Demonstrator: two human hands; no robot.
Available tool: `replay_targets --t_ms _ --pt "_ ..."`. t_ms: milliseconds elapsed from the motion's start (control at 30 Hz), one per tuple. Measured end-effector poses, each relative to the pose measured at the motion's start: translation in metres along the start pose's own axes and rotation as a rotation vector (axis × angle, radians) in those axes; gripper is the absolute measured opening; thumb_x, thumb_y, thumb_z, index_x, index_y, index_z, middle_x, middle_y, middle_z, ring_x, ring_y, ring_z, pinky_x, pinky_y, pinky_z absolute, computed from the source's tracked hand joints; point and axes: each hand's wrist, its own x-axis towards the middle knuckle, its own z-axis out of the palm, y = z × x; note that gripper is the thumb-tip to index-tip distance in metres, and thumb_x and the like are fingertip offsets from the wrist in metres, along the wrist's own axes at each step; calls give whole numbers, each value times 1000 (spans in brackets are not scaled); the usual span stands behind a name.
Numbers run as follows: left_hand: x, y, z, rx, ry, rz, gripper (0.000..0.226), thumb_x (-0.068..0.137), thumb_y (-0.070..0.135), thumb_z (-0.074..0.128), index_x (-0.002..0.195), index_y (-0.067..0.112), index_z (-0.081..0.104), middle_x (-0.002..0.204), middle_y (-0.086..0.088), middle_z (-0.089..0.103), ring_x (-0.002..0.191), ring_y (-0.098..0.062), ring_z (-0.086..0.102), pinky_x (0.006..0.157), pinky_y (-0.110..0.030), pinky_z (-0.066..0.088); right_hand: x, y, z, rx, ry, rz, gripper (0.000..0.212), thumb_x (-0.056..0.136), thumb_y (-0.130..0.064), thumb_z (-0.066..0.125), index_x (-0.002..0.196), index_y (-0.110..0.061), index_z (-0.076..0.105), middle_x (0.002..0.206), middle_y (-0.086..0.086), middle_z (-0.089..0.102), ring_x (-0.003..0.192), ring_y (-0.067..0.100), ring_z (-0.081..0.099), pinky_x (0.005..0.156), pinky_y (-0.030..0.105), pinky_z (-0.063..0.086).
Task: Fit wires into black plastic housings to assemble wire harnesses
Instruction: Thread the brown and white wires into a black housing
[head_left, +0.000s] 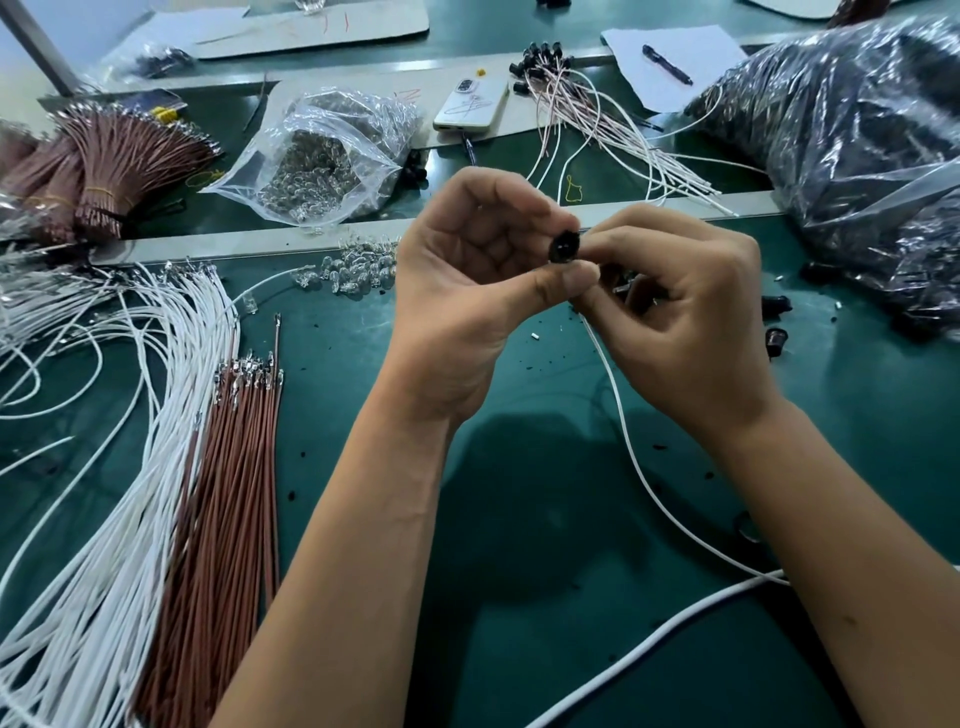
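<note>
A: Any writing you can read?
B: None legible.
A: The hands?
B: The left hand (467, 291) pinches the black housing (563, 248) above the green worktop (519, 493); the right hand (691, 312) pinches a white wire (631, 452) at it.
A: Room?
B: White wires (104, 467) and brown wires (223, 493) lie left, a plastic bag (857, 156) right; bare worktop lies between the forearms.

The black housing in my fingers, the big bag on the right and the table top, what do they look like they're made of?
Black housing, pinched by the left hand with the right hand against it: apparently moulded plastic, dark with a slight sheen.
Big bag: thin clear plastic film, crinkled with bright glints.
Table top: probably a green rubbery or vinyl mat, smooth with soft reflections; the exact material is unclear.
</note>
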Motion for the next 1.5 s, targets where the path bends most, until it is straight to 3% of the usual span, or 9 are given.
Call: replay_targets --t_ms 133,233,400,833,1033,1267,1500 --pt "1 1 -2 -1 -12 -50 50 67 -22 73 105 4 53 108 -12 62 80 -14 60 79 -28 54 -1 4 -3 -14 6 -12 11 96 -9 74 91 0 79 84 8 71 74 20 65 66 30 49" --pt "0 1 -7 24 3 -90 50 67 -19 75 107 4 57 115 -15 60 90 -24 58 85 -33 52 -1 5 -3 -36 4 -33 12 96 -8 75 90 0 79 85 9 72 75 21 65 68 30 50" --pt "-2 4 -13 66 -7 -113 44 64 -6 82 100 8 62 105 -10 62 99 -29 49 90 -43 42 -1 3 -2 -58 -11 -46 15 99 -11 73 92 0 79 85 9 72 72 19 63 66 26 48" --pt "-1 5 -10 97 -27 -93 32 65 -1 83 90 16 76 90 -9 67 86 -23 57 84 -33 51 -1 2 -3 -65 -37 -62 15 100 -8 70 97 2 80 90 10 74 76 20 67 70 22 48" --pt "-1 3 -10 95 -42 -44 30 69 -18 76 81 9 72 79 -4 70 74 -14 64 74 -25 53 -1 4 -1 -51 -53 -57 17 101 -13 70 95 -1 81 87 7 73 72 14 63 68 19 45" --pt "-2 1 -9 111 -16 -30 27 67 -19 75 79 3 66 75 -1 69 70 -11 64 71 -23 53 -2 7 1 -41 -104 -32 16 100 -8 70 87 -3 77 81 6 68 66 22 59 61 35 47" --pt "-2 -1 -9 96 -10 -33 28 66 -20 74 78 2 63 73 3 68 67 -11 58 69 -26 54 -3 8 3 -24 -153 -1 21 100 -5 67 79 0 68 76 7 60 64 26 52 59 38 43"
